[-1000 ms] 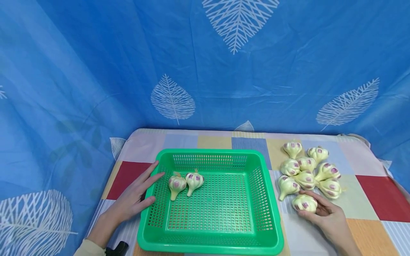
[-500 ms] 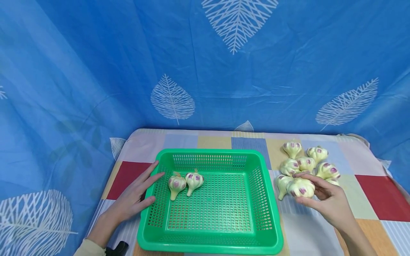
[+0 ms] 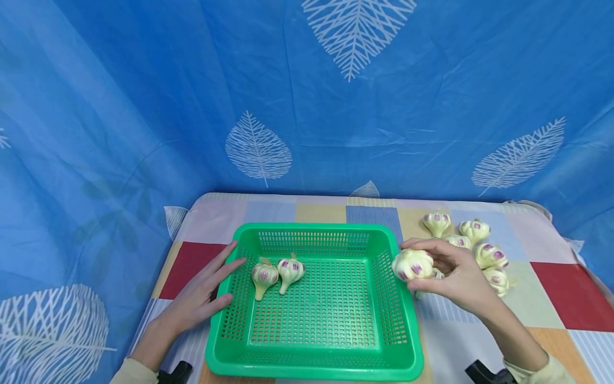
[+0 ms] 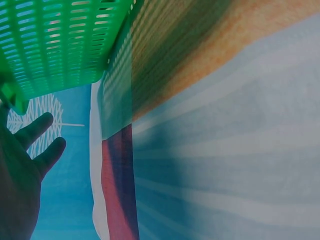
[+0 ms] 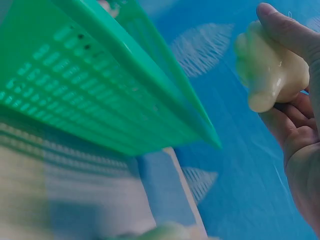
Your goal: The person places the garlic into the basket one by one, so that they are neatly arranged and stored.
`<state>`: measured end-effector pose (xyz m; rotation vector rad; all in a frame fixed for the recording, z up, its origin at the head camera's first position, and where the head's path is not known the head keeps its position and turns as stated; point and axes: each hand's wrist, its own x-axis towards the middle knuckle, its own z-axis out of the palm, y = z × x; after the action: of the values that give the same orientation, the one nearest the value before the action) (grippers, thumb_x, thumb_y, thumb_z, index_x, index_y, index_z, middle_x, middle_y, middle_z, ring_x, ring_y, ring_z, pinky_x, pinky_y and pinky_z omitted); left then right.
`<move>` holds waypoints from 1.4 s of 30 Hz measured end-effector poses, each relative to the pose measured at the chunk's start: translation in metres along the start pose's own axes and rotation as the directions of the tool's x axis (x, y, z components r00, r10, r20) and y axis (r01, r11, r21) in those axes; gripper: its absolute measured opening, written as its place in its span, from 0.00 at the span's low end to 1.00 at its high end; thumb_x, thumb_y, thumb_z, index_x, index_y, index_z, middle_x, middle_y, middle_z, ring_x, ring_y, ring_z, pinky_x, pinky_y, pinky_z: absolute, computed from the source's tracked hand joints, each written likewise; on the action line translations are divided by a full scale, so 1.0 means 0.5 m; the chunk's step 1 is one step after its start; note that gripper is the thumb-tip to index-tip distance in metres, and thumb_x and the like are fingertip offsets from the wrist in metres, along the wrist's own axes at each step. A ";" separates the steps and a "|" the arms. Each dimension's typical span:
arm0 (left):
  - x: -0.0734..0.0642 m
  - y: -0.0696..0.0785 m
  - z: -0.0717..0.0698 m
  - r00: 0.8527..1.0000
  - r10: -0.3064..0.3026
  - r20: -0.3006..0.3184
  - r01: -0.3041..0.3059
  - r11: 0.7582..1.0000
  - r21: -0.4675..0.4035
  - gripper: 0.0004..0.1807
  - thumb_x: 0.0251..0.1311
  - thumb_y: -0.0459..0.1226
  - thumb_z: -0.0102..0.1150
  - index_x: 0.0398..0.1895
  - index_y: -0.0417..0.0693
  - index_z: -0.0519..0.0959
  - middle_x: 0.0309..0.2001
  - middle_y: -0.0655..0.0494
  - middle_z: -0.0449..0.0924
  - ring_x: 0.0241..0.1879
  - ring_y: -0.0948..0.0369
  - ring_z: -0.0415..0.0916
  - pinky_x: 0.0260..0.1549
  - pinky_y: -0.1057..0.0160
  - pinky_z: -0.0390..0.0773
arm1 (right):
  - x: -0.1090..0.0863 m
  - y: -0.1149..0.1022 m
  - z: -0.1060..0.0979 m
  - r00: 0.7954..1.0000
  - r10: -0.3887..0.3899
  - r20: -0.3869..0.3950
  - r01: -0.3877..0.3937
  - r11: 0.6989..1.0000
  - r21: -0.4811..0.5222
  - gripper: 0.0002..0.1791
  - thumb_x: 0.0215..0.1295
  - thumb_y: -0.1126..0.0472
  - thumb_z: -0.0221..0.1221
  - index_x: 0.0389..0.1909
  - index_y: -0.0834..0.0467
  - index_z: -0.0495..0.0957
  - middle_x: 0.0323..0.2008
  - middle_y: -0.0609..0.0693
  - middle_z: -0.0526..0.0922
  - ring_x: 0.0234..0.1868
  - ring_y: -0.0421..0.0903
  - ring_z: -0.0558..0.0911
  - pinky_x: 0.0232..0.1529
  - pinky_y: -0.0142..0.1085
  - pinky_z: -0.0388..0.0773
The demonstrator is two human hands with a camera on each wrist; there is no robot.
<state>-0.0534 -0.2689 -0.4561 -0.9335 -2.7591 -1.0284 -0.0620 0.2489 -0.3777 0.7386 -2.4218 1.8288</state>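
Observation:
My right hand (image 3: 453,272) grips a garlic bulb (image 3: 412,264) between thumb and fingers, above the right rim of the green basket (image 3: 314,369). In the right wrist view the held bulb (image 5: 272,67) shows its pale stem, up off the table. My left hand (image 3: 199,293) has its fingers spread over the basket's left rim; the left wrist view shows two straight fingers (image 4: 42,137) beside the basket wall. Inside the basket, toward its left side, lie two garlic bulbs, one on the left (image 3: 265,277) and one on the right (image 3: 291,271).
Right of the basket sits a loose group of several garlic bulbs (image 3: 491,256), partly hidden behind the right hand. A patchwork cloth (image 3: 547,298) covers the table. Blue leaf-patterned curtain (image 3: 307,106) hangs at the back and left.
My right hand has lifted a garlic bulb from the near side of the group and carried it left and up to the basket's right rim. The left hand stays where it was.

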 end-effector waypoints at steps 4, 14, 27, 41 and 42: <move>-0.002 -0.002 0.002 1.000 -0.005 0.000 0.005 1.000 0.000 0.42 0.58 0.43 0.63 0.78 0.59 0.62 0.81 0.54 0.44 0.77 0.52 0.48 0.53 0.36 0.75 | 0.035 -0.002 0.035 0.995 0.027 0.093 -0.026 1.000 -0.015 0.30 0.44 0.75 0.77 0.51 0.61 0.82 0.55 0.55 0.83 0.52 0.44 0.83 0.46 0.33 0.81; -0.002 -0.003 0.000 1.000 0.005 -0.008 -0.005 1.000 -0.004 0.43 0.56 0.41 0.64 0.78 0.57 0.62 0.81 0.52 0.45 0.77 0.52 0.49 0.53 0.38 0.77 | 0.123 0.008 0.132 0.957 0.148 0.251 -0.123 0.986 -0.112 0.29 0.42 0.55 0.82 0.46 0.56 0.82 0.48 0.52 0.84 0.44 0.43 0.87 0.39 0.39 0.85; -0.005 -0.007 -0.002 1.000 0.001 0.005 -0.001 1.000 -0.009 0.42 0.58 0.42 0.63 0.78 0.58 0.62 0.81 0.53 0.43 0.77 0.52 0.48 0.55 0.36 0.74 | 0.206 0.025 0.241 0.904 0.209 0.374 0.015 0.856 -0.516 0.31 0.39 0.41 0.81 0.38 0.56 0.81 0.26 0.40 0.78 0.20 0.36 0.74 0.18 0.30 0.72; 0.000 -0.004 0.000 1.000 0.002 0.005 -0.002 1.000 -0.012 0.42 0.58 0.43 0.63 0.78 0.59 0.62 0.81 0.53 0.44 0.77 0.51 0.48 0.54 0.36 0.74 | 0.219 0.064 0.307 0.851 0.280 0.444 0.098 0.746 -0.658 0.33 0.43 0.39 0.76 0.41 0.60 0.80 0.20 0.43 0.77 0.14 0.36 0.75 0.20 0.29 0.75; 0.000 -0.005 0.000 1.000 0.000 0.004 0.000 1.000 -0.009 0.42 0.58 0.43 0.63 0.78 0.59 0.62 0.81 0.53 0.44 0.77 0.51 0.48 0.54 0.36 0.75 | 0.220 0.065 0.311 0.853 0.270 0.447 0.118 0.734 -0.668 0.34 0.43 0.38 0.76 0.42 0.61 0.80 0.21 0.44 0.78 0.15 0.35 0.74 0.20 0.28 0.75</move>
<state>-0.0548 -0.2703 -0.4573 -0.9382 -2.7596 -1.0416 -0.1310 0.0748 -0.4240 1.1450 -3.1640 0.6167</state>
